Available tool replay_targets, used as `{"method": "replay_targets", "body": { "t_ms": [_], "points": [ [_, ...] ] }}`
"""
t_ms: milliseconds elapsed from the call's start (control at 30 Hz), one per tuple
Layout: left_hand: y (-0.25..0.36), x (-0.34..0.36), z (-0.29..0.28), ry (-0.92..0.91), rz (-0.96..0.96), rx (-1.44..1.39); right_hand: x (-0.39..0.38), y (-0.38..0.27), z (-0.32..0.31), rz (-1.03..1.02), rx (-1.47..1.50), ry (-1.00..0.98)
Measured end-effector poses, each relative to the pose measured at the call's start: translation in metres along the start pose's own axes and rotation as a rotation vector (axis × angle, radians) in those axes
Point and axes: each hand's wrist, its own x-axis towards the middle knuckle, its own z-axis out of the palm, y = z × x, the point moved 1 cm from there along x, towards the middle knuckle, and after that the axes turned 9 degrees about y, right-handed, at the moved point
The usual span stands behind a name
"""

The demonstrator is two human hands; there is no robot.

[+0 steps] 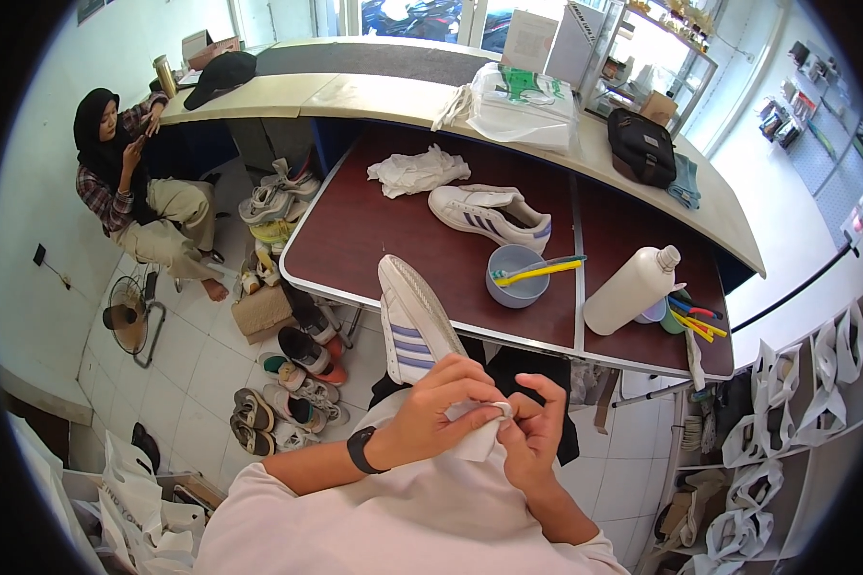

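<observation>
Close in front of my body, my left hand (pixel 443 407), with a black band at its wrist, pinches a piece of thin white cloth or tissue (pixel 477 444). My right hand (pixel 534 431) grips the same piece at its bunched right end, index finger raised and bent. Just beyond my left hand a white shoe with blue-purple stripes (pixel 410 331) stands tilted over my lap, toe up, its sole edge facing right. Its lower end is hidden behind my fingers. A similar striped shoe (pixel 489 218) lies on the dark red table (pixel 355 225), beside a crumpled white cloth (pixel 419 172).
On the table stand a grey-blue bowl (pixel 518 287) with a yellow-handled brush across it, a white bottle (pixel 631 290) and several colourful brushes (pixel 697 321). Several shoes (pixel 302 383) cover the floor at left. A seated person (pixel 134 182) holds a phone beyond. Shelved white bags (pixel 772 393) stand right.
</observation>
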Motion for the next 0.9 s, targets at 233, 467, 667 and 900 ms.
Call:
{"method": "replay_targets", "body": {
  "t_ms": [233,467,667,900],
  "points": [
    [-0.003,-0.003,0.003,-0.030,0.013,-0.054,0.000,-0.008,-0.003,-0.018,-0.009,-0.027],
    [-0.008,-0.006,0.011,0.014,0.065,0.008,0.002,0.002,-0.006,-0.036,0.053,0.047],
    [-0.005,0.004,0.009,-0.001,0.063,0.141,0.011,0.005,-0.011,-0.047,-0.045,0.158],
    [0.000,-0.004,0.013,0.084,-0.041,-0.033,0.022,-0.004,-0.019,-0.261,-0.184,0.131]
  ]
}}
